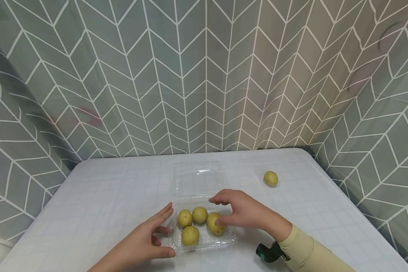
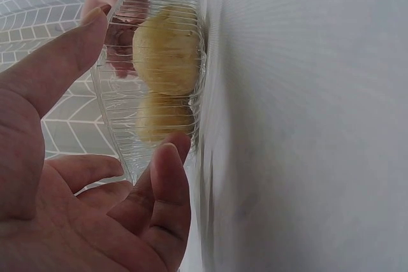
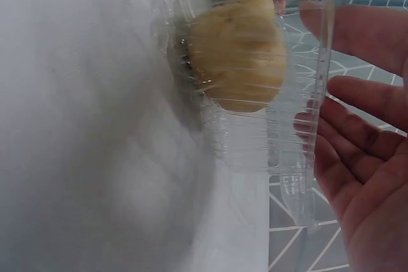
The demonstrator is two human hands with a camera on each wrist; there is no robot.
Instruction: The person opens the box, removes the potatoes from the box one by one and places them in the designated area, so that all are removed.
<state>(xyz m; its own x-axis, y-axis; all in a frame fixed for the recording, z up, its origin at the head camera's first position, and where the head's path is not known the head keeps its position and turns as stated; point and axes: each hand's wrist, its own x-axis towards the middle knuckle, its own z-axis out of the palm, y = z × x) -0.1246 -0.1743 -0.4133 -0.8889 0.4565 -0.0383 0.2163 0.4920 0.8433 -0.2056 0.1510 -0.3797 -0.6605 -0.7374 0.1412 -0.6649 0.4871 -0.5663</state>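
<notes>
A clear plastic clamshell box [image 1: 217, 241] lies on the table with its lid [image 1: 197, 179] folded back behind it. Several round, yellow, potato-like pieces [image 1: 190, 236] sit in its base. At the box's left side is my left hand [image 1: 146, 241], fingers spread and loosely bent, fingertips right at the ribbed wall [image 2: 121, 106]. My right hand [image 1: 243, 211] is over the right side, its thumb overlapping the rightmost yellow piece [image 1: 214, 226] in the head view. In the right wrist view, its relaxed fingers [image 3: 363, 93] are along the box's rim [image 3: 324, 49]. Neither hand grips anything.
Another round yellow piece [image 1: 271, 178] lies alone on the white-covered table [image 1: 122, 189], right of the lid. A patterned grey curtain [image 1: 197, 75] hangs behind and along both sides. A dark wrist device [image 1: 270, 252] shows by the right sleeve [image 1: 309, 249].
</notes>
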